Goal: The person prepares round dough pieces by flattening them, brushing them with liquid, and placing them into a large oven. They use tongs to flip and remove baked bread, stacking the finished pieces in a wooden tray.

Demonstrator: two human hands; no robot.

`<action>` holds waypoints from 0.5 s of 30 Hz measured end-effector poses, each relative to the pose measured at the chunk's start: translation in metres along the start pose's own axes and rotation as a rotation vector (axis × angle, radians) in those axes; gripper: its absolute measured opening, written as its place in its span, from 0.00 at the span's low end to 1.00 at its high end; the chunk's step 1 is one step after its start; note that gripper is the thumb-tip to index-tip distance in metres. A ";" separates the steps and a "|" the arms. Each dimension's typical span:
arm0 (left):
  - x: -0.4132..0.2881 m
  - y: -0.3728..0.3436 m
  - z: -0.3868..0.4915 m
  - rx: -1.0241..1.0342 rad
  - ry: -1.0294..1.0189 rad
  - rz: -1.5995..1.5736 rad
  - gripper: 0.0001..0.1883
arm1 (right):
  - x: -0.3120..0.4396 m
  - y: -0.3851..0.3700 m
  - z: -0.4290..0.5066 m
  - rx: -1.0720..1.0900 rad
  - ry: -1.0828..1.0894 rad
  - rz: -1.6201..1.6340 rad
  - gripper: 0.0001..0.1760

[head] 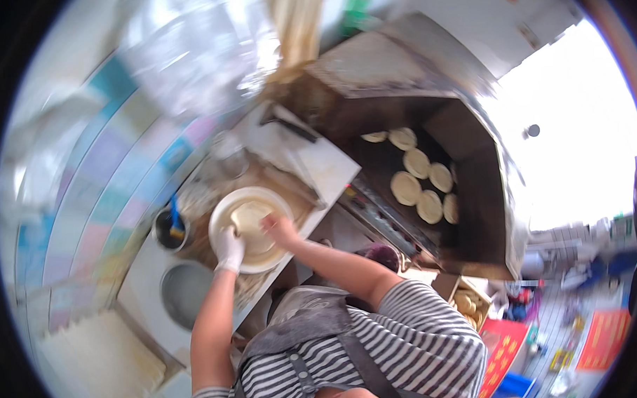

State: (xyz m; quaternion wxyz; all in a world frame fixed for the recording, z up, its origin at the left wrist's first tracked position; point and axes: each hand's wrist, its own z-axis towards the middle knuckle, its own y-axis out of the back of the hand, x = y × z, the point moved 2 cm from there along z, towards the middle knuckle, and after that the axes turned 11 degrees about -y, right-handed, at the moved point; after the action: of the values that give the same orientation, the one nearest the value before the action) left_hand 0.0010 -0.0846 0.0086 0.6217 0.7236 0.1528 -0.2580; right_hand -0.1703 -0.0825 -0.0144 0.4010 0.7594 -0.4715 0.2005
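In front of me a white bowl (pixel 217 215) holds a pale, soft mass that looks like dough (pixel 253 222). My left hand (pixel 231 248), in a thin white glove, reaches over the near left rim, and its fingers grip the dough's left edge. My bare right hand (pixel 280 230) is above the right side of the bowl, close to the dough. Motion blur hides its fingers, so I cannot make out whether it touches the dough.
Right of the worktop, a deep griddle (pixel 440 150) holds several round flatbreads (pixel 405 188). A dark pot (pixel 171 233) with a blue-handled brush (pixel 176 217) stands left of the bowl, near a grey round basin (pixel 182 296). A dark-handled tool (pixel 295 130) lies beyond the bowl.
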 end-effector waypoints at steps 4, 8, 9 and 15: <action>-0.071 -0.001 -0.036 0.068 -0.387 -0.040 0.14 | -0.005 -0.018 -0.007 -0.076 -0.120 0.256 0.17; -0.102 0.002 -0.028 -0.291 -0.110 -0.506 0.16 | -0.014 0.087 -0.022 0.214 0.252 0.246 0.13; -0.106 -0.011 -0.021 -0.358 0.181 -0.658 0.16 | -0.023 0.125 -0.030 0.317 0.386 0.266 0.13; -0.217 -0.168 0.082 0.479 0.473 -1.962 0.23 | -0.124 0.297 -0.017 0.245 0.072 0.660 0.21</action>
State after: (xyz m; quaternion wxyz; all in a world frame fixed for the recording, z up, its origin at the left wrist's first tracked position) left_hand -0.2832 -0.1129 -0.0144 -0.0674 0.4180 0.7377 -0.5259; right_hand -0.4881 -0.0692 0.0355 0.2367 0.6010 -0.6495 0.4011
